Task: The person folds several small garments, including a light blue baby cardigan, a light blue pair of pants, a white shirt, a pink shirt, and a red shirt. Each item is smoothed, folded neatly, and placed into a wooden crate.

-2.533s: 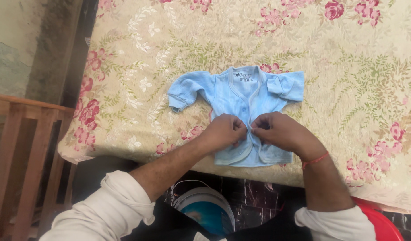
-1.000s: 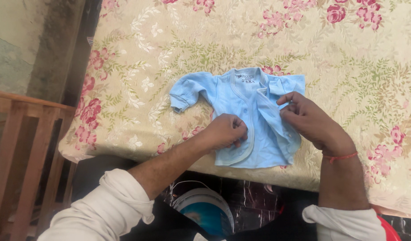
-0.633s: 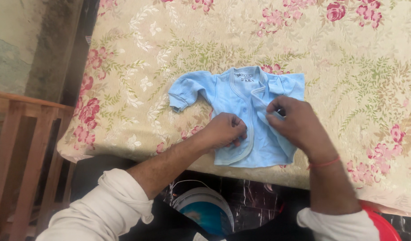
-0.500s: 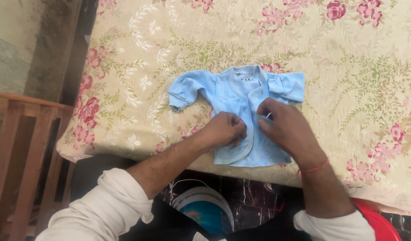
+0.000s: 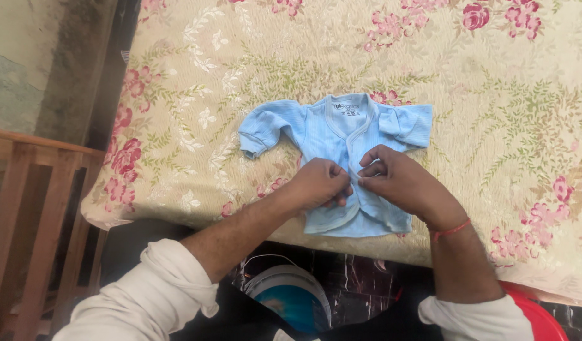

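- The fingers [image 5: 366,169] of the right hand [image 5: 398,183] were pinched shut on the right front edge of the small light-blue baby shirt [image 5: 322,136], at the middle of its opening.
- The left hand [image 5: 316,184] was curled closed too, its fingertips gripping the opposite front edge, so the two hands met nearly touching over the placket.
- The shirt lay flat and face up near the front edge of the bed, on a cream bedspread [image 5: 493,95] with pink roses and green leaves; both short sleeves were spread sideways, the neck pointing away from the person.
- A red thread [image 5: 450,230] circled the right wrist, and white rolled-up sleeves [image 5: 158,290] covered both forearms above it.
- Judged from the grip, the step in hand was fastening the front at mid-chest; the next move would call for pressing the two edges squarely together while keeping the cloth flat.
- Below the bed's edge sat a white bucket [image 5: 291,297] with a blue inside, a red tub [image 5: 543,316] at the right, and a wooden frame [image 5: 32,189] at the left.
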